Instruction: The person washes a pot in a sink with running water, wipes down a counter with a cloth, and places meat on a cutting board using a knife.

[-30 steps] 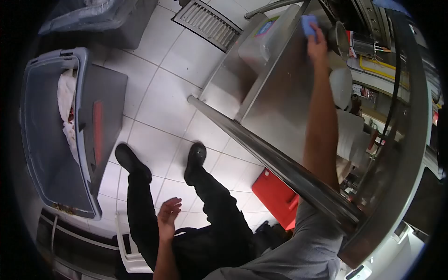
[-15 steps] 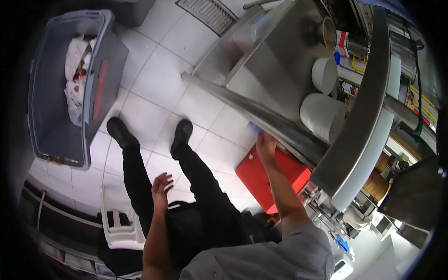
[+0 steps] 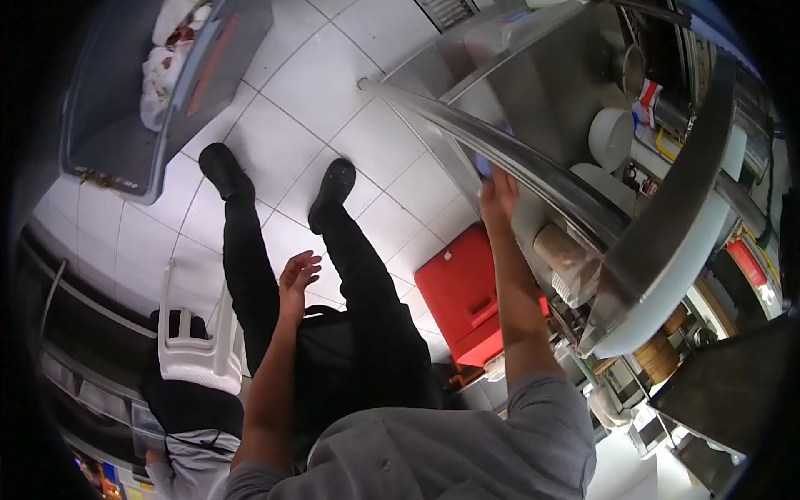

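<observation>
My right hand (image 3: 500, 198) reaches to the edge of the stainless steel counter (image 3: 533, 179), its fingers pointing away from me. Beside its fingertips is a small blue thing (image 3: 484, 165), blurred; whether the hand touches or holds it I cannot tell. Below my right forearm stands a red box (image 3: 458, 292) with a handle slot. My left hand (image 3: 298, 275) hangs in the air above my left leg, fingers apart and curved, with nothing in it. White bowls (image 3: 611, 139) stand on the counter, past my right hand.
A grey bin (image 3: 117, 137) with waste inside stands on the tiled floor (image 3: 308, 92) at upper left. A white plastic stool (image 3: 200, 358) is at my left, close to another person (image 3: 200, 450). Stacked containers (image 3: 567, 258) sit under the counter's right end.
My view has shifted: the bin, counter and my feet appear higher in the picture. More of the stacked containers under the counter and of the other person shows. My left hand stays empty.
</observation>
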The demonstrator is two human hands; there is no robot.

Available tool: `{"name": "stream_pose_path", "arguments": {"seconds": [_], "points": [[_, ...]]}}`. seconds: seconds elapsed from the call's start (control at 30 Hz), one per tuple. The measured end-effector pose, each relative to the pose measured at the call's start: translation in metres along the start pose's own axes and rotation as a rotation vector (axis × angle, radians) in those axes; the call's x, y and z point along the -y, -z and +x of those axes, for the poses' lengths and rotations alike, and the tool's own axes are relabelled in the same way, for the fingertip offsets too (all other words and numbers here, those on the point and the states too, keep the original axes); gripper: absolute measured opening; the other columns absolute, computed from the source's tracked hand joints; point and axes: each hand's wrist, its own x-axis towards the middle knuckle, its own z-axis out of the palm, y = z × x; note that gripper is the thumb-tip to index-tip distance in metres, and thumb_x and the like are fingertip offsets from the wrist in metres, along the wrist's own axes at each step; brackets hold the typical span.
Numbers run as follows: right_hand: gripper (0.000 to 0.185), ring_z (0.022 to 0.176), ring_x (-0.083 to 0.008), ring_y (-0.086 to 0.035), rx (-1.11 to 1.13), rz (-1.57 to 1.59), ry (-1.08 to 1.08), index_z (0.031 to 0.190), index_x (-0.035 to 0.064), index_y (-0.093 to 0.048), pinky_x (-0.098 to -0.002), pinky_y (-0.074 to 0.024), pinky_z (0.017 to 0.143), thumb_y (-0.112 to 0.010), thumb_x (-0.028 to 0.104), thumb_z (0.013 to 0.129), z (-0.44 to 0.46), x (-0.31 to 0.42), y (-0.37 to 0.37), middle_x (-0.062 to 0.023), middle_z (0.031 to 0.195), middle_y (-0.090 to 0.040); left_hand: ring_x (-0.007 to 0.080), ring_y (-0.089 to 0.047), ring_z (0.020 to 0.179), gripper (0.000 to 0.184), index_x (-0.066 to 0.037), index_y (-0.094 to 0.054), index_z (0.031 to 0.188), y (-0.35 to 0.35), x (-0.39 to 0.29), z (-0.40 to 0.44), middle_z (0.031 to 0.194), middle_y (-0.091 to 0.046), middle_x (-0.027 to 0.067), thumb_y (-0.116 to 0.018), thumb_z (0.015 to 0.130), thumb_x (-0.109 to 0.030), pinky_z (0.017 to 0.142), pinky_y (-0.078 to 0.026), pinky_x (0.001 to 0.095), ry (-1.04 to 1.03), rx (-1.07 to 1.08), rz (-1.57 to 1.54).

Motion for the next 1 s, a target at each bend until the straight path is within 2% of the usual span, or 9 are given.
{"name": "stream_pose_path", "arguments": {"seconds": [0.2,0.23,0.33,0.37,0.43,0.53,0.67,0.87,1.0], "points": [[0.049,0.121,-0.0406,-0.049,-0.194,0.018,-0.954,0.127,0.0006,-0.055,-0.0465,-0.0385,0.103,-0.048,0.001,0.079,-0.14,-0.07,0.016,-0.0232,0.127,-0.056,0.017,-0.061,0.097,0.032,-0.004,-0.056,0.121,-0.002,-0.037,-0.049,0.111,-0.064,0.0088,-0.058,0.092,-0.02,0.084,-0.047,0.0305,-0.178,-0.018,-0.042],[0.05,0.118,-0.0398,-0.052,-0.222,0.012,-0.975,0.128,0.0024,-0.056,-0.046,-0.0394,0.102,-0.049,0.001,0.079,-0.128,-0.058,0.011,-0.0232,0.129,-0.054,0.0175,-0.061,0.096,0.032,-0.004,-0.057,0.119,-0.003,-0.047,-0.059,0.11,-0.064,0.0092,-0.058,0.091,-0.019,0.085,-0.047,0.0313,-0.191,-0.037,-0.058],[0.051,0.117,-0.0378,-0.053,-0.229,0.085,-0.514,0.124,0.0113,-0.061,-0.0456,-0.0421,0.098,-0.053,-0.002,0.075,-0.052,0.051,0.014,-0.0204,0.13,-0.055,0.0166,-0.061,0.095,0.03,-0.004,-0.06,0.111,0.008,-0.068,-0.093,0.107,-0.065,0.0085,-0.058,0.081,-0.004,0.083,-0.048,0.0297,-0.389,-0.016,-0.105],[0.039,0.113,-0.0387,-0.056,-0.162,0.071,-0.264,0.115,0.0031,-0.063,-0.0444,-0.0424,0.1,-0.048,-0.001,0.08,-0.024,0.098,0.027,-0.0188,0.127,-0.057,0.0153,-0.061,0.096,0.032,-0.003,-0.062,0.106,0.012,-0.076,-0.101,0.103,-0.066,0.0072,-0.056,0.075,0.005,0.083,-0.048,0.0283,-0.426,-0.048,-0.113],[0.046,0.11,-0.0313,-0.06,0.18,0.539,0.06,0.115,0.003,-0.064,-0.0386,-0.0456,0.096,-0.045,-0.009,0.075,0.017,0.177,0.045,-0.0184,0.115,-0.063,0.014,-0.061,0.093,0.031,-0.004,-0.063,0.107,0.024,-0.092,-0.124,0.102,-0.067,0.0062,-0.056,0.078,0.005,0.082,-0.048,0.0277,-0.474,-0.09,-0.115],[0.048,0.102,-0.0292,-0.063,0.235,0.701,0.175,0.116,0.0074,-0.065,-0.0347,-0.0481,0.09,-0.048,-0.007,0.074,0.05,0.301,0.107,-0.017,0.108,-0.065,0.0134,-0.062,0.092,0.028,-0.004,-0.064,0.106,0.046,-0.115,-0.163,0.098,-0.067,0.0064,-0.058,0.08,0.003,0.081,-0.049,0.027,-0.532,-0.185,-0.055],[0.039,0.1,-0.0286,-0.061,0.161,0.996,0.126,0.116,0.0058,-0.057,-0.0353,-0.0469,0.09,-0.053,-0.001,0.078,0.084,0.439,0.227,-0.0156,0.106,-0.064,0.0257,-0.066,0.092,0.024,-0.003,-0.066,0.099,0.14,-0.1,-0.18,0.099,-0.069,0.0152,-0.064,0.082,-0.02,0.081,-0.051,0.0349,-0.55,-0.515,0.526],[0.032,0.101,-0.0229,-0.057,-0.026,1.249,0.002,0.112,0.0039,-0.054,-0.0327,-0.0434,0.092,-0.055,0.002,0.08,0.186,0.578,0.311,-0.0127,0.106,-0.061,0.0309,-0.066,0.09,0.03,-0.007,-0.069,0.094,0.249,-0.072,-0.211,0.09,-0.07,0.0163,-0.064,0.077,-0.032,0.081,-0.052,0.0389,-0.218,-0.71,0.463],[0.031,0.101,-0.0265,-0.06,-0.427,1.091,0.339,0.108,0.005,-0.057,-0.0346,-0.0458,0.091,-0.059,0.005,0.077,0.262,0.678,0.373,-0.0121,0.107,-0.062,0.0209,-0.06,0.048,0.026,-0.004,-0.065,0.079,0.302,-0.081,-0.223,0.055,-0.059,0.0116,-0.053,0.08,-0.027,0.053,-0.051,0.0358,-0.229,-0.659,0.381]]}}
